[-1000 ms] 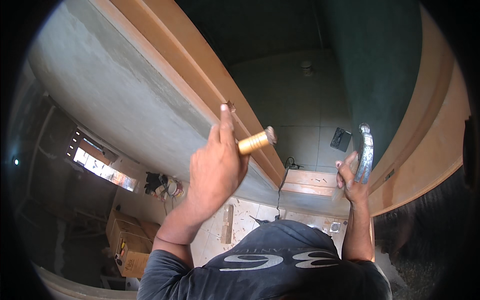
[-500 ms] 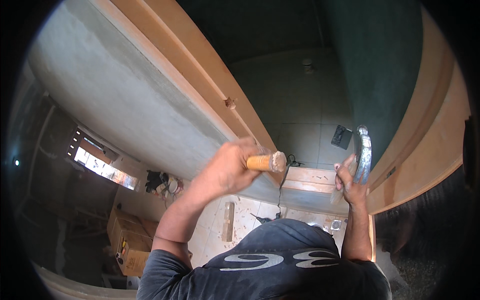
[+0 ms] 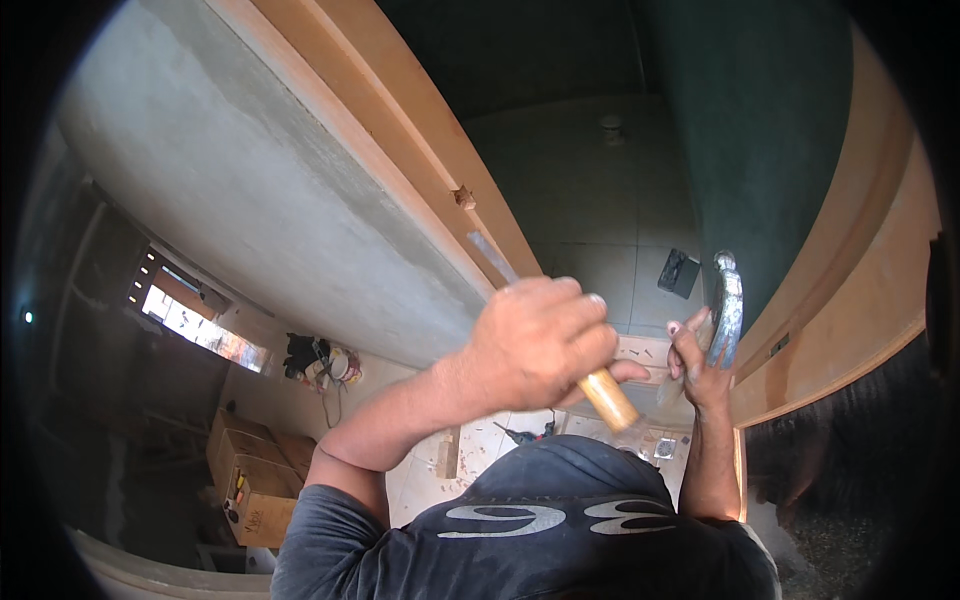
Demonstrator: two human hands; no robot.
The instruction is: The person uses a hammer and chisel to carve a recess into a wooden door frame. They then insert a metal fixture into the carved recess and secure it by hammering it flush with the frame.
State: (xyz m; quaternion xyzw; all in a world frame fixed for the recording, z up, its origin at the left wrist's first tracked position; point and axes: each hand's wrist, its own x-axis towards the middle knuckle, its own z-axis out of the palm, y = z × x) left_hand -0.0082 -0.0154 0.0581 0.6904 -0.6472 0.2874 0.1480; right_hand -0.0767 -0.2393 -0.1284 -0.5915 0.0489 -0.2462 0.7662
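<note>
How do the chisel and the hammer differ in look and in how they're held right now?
Shape: the chisel shows a narrow, straight blade, while the hammer shows a curved head.
Colour: the chisel's handle is yellowish, whereas the hammer's head is silvery.
Pose: the chisel slants through the left hand, blade toward upper left; the hammer's head stands nearly upright in the picture, at the right hand.
Both are hand-held tools.

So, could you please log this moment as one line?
left hand: gripping yellow-handled chisel, blade pointing up-left in view | right hand: holding hammer | wooden frame: notch visible
</note>
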